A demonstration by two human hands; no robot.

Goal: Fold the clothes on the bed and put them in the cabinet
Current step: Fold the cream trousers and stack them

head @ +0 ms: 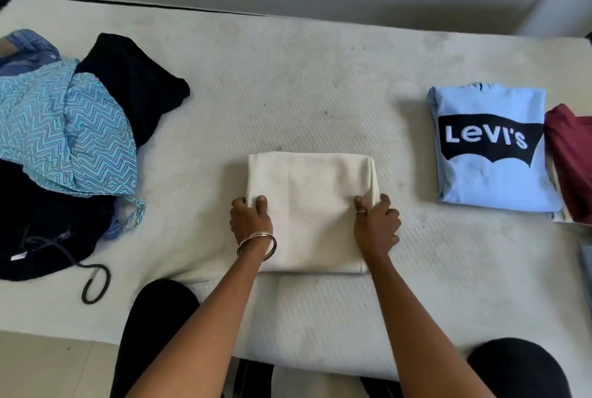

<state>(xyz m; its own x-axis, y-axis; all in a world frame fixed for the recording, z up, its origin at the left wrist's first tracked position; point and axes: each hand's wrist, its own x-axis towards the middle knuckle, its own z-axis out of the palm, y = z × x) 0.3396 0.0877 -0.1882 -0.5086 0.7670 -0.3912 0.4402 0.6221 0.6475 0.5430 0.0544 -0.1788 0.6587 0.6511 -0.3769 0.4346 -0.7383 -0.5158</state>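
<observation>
Cream ribbed fabric, folded into a thick rectangle, lies at the middle of the bed (320, 77), close to its near edge; this cream garment (307, 202) sits directly under both hands. The left hand (251, 221) rests on the garment's left edge about halfway along, thumb lying on top of the cloth and the other fingers curled down over the side, so its grip is clenched on that edge. The right hand (378, 224) does the same at the right edge, thumb on the top surface and fingers wrapped around the side fold; a ring shows on one finger, and thin metal bangles (256, 245) circle the left wrist. Most of the garment extends beyond the fingertips toward the wall, with a shorter part reaching back between the forearms. To the right, well apart from the hands, a folded light-blue Levi's shirt (490, 147) lies flat with its black logo facing up, and a maroon garment (570, 157) touches its right side at the frame's edge. At the left of the bed an unfolded heap holds a turquoise zigzag-print garment (67, 134) draped over dark clothes (134, 83), with a denim piece (28, 51) behind it and a dark drawstring (93, 285) trailing toward the mattress edge.
</observation>
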